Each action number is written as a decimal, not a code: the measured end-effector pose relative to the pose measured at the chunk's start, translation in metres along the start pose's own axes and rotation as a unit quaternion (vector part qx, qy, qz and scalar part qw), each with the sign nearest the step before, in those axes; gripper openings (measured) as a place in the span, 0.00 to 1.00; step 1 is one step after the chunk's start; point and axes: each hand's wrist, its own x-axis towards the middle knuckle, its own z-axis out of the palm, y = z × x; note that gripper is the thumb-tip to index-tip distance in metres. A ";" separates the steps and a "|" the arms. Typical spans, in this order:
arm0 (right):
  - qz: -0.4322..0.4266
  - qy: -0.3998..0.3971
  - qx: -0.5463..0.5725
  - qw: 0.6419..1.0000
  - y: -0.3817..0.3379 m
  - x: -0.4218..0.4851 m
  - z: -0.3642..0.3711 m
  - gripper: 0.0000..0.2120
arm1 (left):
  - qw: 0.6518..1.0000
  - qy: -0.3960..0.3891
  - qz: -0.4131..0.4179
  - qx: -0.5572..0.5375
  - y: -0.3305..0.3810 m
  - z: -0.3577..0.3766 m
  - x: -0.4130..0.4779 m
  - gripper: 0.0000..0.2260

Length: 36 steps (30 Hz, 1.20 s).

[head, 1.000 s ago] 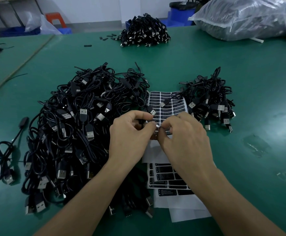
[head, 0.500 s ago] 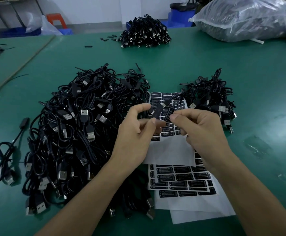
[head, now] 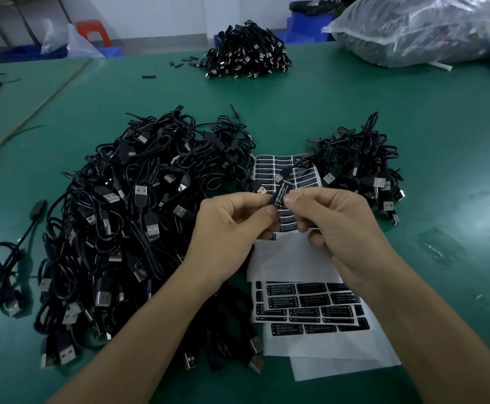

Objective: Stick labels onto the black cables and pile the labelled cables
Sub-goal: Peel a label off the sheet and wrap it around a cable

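Note:
Above the label sheets, my left hand and my right hand meet at the fingertips. Between them stands a black label with white print, tilted up to the right; my right thumb and forefinger pinch it. My left fingers pinch a thin black cable part right against the label's lower end, mostly hidden by the fingers. A big heap of black USB cables lies to the left. A smaller cable pile lies to the right. Sheets of black labels lie under my hands.
The green table carries another cable heap at the back middle and a large clear plastic bag at the back right. One loose cable lies at the far left. Blue crates stand behind the table.
My hands rose off the label sheet and parted. The right hand lifted a peeled label, then brought it against the cable part held by the left hand.

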 end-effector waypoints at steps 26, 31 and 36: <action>-0.137 0.040 -0.052 0.988 0.002 -0.003 0.009 0.09 | 0.990 -0.037 -0.078 -0.111 0.003 -0.003 0.000 0.10; -0.144 0.042 -0.061 0.987 0.002 -0.003 0.009 0.10 | 0.990 -0.041 -0.077 -0.112 0.002 -0.004 -0.001 0.08; -0.144 0.045 -0.082 0.985 0.002 -0.002 0.009 0.12 | 0.989 -0.039 -0.078 -0.116 0.001 -0.003 0.000 0.13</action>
